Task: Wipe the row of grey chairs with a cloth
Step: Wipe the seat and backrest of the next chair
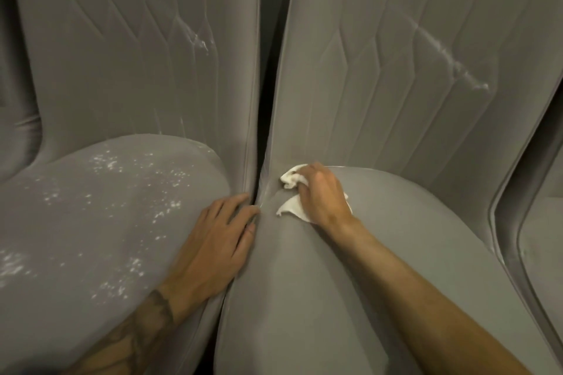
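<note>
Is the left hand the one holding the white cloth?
No, the right hand grips the cloth on the right seat; the left hand lies flat, holding nothing.

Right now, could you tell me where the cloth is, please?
Head view: the cloth is gripped under the right hand at the back of the right-hand seat, beside the gap.

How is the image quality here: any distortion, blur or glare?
Head view: the wide-angle lens bows the chair backs outward at the edges; light is dim and even, without glare; the white cloth under the right hand is brightest, slightly washed out; the left hand looks sharp.
</note>
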{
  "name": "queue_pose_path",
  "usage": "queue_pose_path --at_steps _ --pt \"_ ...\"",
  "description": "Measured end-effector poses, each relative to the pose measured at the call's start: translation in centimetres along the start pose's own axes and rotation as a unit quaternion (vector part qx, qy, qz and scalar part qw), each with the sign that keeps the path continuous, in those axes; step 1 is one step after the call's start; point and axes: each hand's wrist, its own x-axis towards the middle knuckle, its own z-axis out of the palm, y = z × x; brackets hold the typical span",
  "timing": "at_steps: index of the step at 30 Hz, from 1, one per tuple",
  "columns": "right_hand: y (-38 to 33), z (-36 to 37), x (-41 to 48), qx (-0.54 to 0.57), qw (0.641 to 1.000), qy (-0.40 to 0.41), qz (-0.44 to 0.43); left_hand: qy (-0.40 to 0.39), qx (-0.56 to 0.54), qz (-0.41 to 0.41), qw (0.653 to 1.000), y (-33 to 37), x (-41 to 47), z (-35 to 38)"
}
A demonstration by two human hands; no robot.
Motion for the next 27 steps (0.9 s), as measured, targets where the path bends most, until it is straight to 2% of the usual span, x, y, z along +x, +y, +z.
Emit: queue_pose_path --at_steps 2,3,8,12,17,22,24,27 --pt "-1.6 0.8 -0.4 -0.008 0.998 0.027 0.049 0.017 -0.010 -0.010 1.000 0.1 -0.1 0.0" --pt "-2.4 1.5 -1.4 -0.014 0.999 0.034 0.041 0.027 -0.011 -0.017 0.999 0.2 0.0 0.0" --pt "-3.6 2.5 -5.5 0.040 0.994 -0.002 -0.101 0.049 -0.032 -0.077 0.995 0.2 0.1 0.0" --pt "-4.5 2.5 -3.4 0.045 0.996 0.045 -0.063 0.040 -0.022 -0.108 0.993 0.5 -0.2 -0.3" --pt "-4.9 2.9 -6.9 0.035 0.978 -0.061 -0.196 0.045 -0.045 -0.102 0.993 0.5 -0.2 -0.4" --pt "-4.9 2.7 -2.5 0.006 0.995 0.011 -0.102 0.048 -0.037 -0.106 0.993 0.6 -0.4 -0.4" --pt "-5.1 3.3 -4.5 0.020 0.993 -0.004 -0.115 0.042 -0.037 -0.106 0.993 0.6 -0.3 -0.4" --pt "-4.8 2.8 -7.3 0.062 0.983 -0.068 -0.157 0.036 -0.036 -0.099 0.994 0.5 -0.2 -0.6"
